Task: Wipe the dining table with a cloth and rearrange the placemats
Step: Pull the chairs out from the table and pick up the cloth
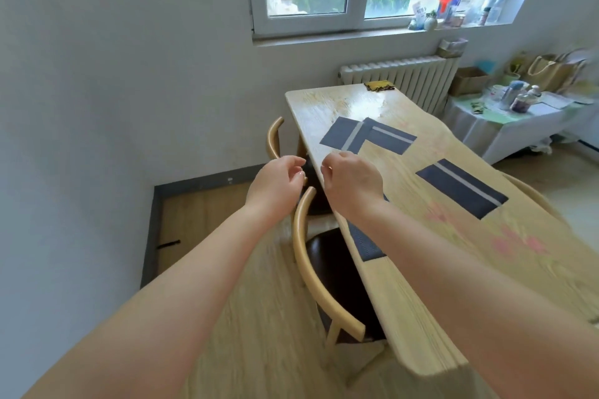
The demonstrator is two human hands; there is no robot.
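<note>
A long light-wood dining table (418,262) runs from the lower right toward the window. Two dark blue placemats with grey stripes overlap at its far part: one (340,136) and another (393,139). A third placemat (462,186) lies at the right, and a fourth placemat (366,244) sits under my right forearm at the near left edge. A yellow cloth (379,86) lies at the far end. My left hand (280,185) hovers off the table's left edge with loosely curled fingers, holding nothing. My right hand (351,183) hovers over the edge, fingers loosely curled, also holding nothing.
Two wooden chairs with curved backs stand at the table's left side, one near (311,266) and one far (274,139). A radiator (398,74) is under the window. A cluttered side table (518,107) stands at the right. A white wall is to the left.
</note>
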